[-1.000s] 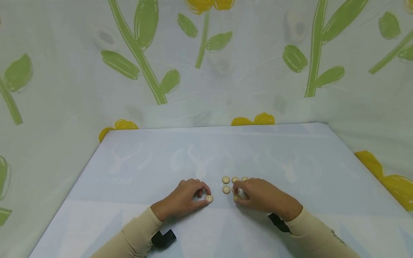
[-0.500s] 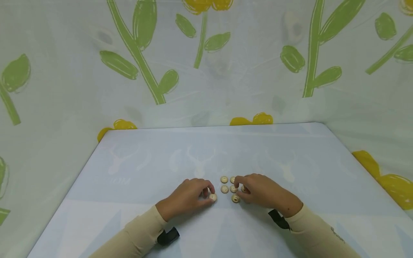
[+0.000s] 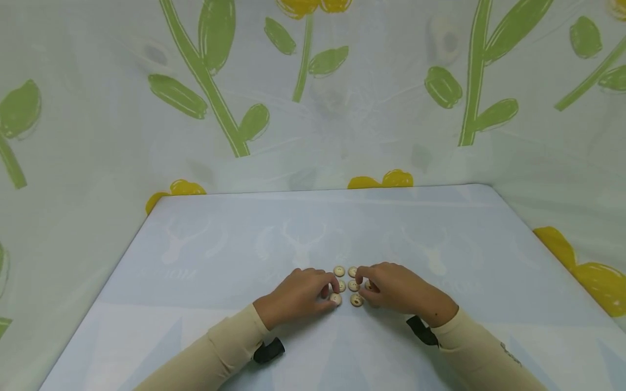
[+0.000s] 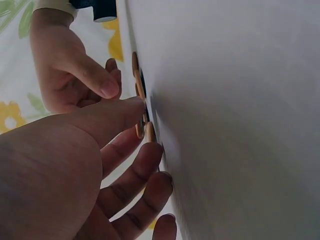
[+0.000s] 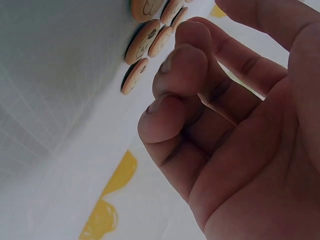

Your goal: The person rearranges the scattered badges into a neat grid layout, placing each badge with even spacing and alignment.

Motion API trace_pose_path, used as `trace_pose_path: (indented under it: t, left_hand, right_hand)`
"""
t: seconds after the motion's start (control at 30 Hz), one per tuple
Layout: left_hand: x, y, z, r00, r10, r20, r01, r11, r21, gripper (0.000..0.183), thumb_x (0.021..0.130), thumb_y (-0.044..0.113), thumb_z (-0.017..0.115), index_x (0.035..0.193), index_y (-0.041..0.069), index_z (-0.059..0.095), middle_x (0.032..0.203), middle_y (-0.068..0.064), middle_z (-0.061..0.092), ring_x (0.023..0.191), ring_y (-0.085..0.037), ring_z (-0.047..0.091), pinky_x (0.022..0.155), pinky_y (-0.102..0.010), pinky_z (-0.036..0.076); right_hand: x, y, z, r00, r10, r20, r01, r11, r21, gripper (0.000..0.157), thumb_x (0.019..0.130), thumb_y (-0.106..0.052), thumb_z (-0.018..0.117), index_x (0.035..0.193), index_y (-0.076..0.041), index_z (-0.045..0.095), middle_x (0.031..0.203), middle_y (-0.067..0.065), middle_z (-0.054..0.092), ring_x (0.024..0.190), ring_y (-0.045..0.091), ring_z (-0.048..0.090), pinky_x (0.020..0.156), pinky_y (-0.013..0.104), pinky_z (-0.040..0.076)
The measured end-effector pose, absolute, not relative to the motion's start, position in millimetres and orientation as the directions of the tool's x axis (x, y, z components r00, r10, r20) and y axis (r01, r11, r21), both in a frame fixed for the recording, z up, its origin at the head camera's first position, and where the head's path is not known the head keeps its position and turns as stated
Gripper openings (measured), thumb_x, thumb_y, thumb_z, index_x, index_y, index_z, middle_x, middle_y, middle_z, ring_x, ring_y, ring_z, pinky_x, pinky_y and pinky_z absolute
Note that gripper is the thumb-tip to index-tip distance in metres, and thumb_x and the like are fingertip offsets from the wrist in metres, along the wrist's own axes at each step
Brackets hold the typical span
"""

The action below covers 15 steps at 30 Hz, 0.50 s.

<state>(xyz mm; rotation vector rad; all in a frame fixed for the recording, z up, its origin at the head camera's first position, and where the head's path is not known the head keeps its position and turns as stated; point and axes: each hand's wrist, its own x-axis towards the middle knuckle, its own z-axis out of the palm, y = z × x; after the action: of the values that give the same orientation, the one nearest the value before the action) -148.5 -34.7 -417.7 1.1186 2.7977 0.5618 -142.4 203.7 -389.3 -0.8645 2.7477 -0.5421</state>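
Small round wooden discs with dark printed marks lie in close rows on the table. In the head view my left hand (image 3: 304, 293) pinches one pale disc (image 3: 335, 298) between thumb and index finger at the rows' near left corner. Its fingertips overlap the disc (image 3: 342, 285) just behind. My right hand (image 3: 403, 289) hovers at the right side of the group, fingers loosely bent, partly covering a disc (image 3: 368, 285). The right wrist view shows nothing held in its bent fingers (image 5: 182, 70). To its left sits the near disc (image 3: 357, 300), uncovered.
More discs, such as the back left one (image 3: 339, 271), complete the rows; the right hand hides part of the back row. The pale blue and white table (image 3: 235, 233) ends at a back edge before a hanging cloth (image 3: 371, 130) printed with leaves and flowers.
My left hand has slid its disc rightward across the table, up to the group. My right hand has let go of the near disc and shifted slightly back and right.
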Motion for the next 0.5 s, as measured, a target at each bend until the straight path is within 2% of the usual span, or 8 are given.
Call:
trace_pose_path:
  t: [0.5]
  left_hand:
    - [-148.4,-27.2,-419.9,-0.728,0.684,0.049,0.654,0.670,0.351,0.017,0.090,0.033,0.074,0.103,0.025,0.068,0.077,0.014,0.055,0.073,-0.001,0.048,0.069,-0.026,0.034]
  right_hand:
    - [-144.8,205.3,-392.2,-0.797,-0.596,-0.094,-0.515,0.753,-0.410,0.005,0.094,-0.016,0.067,0.099,-0.016,0.065,0.061,-0.011,0.049,0.054,0.001,0.041,0.052,0.021,0.037]
